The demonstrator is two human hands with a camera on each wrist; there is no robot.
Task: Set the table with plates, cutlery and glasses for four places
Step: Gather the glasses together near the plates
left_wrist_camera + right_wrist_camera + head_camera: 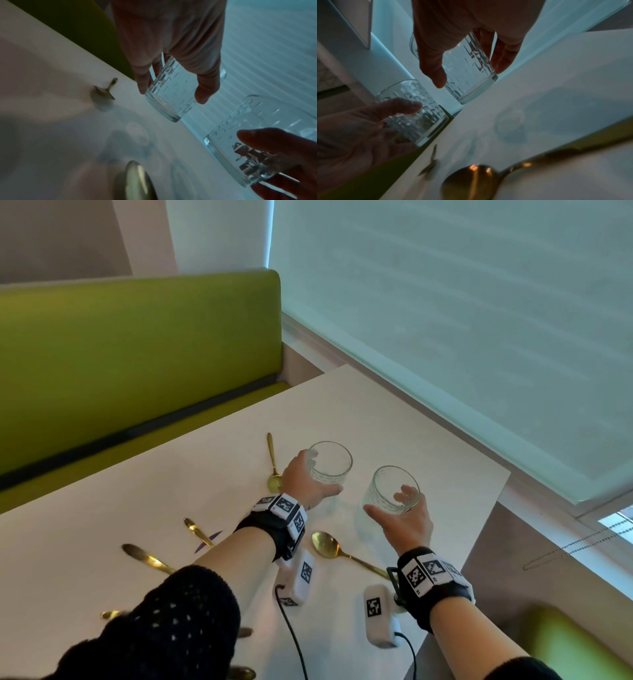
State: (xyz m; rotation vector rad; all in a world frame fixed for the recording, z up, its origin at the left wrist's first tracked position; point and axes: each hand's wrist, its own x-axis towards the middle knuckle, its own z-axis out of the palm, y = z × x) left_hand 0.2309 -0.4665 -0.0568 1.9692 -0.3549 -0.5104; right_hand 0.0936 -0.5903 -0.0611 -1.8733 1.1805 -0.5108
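Note:
Two clear patterned glasses are held over the far right part of the white table (394, 419). My left hand (320, 474) grips the left glass (330, 462) from the side, thumb and fingers around its wall (171, 102). My right hand (388, 503) grips the right glass (394, 489) the same way (471, 83). In both wrist views the glass bases hang slightly above the tabletop, over faint shadows. Several gold spoons lie on the table: one (274, 470) left of my left hand, another (325, 544) between my wrists, and others (197, 530) further left.
A green bench (137, 354) runs along the table's far side. A window with a drawn blind (445, 302) lines the right edge. A green seat (575, 642) is at the lower right. White tagged boxes (298, 577) with cables hang below my wrists.

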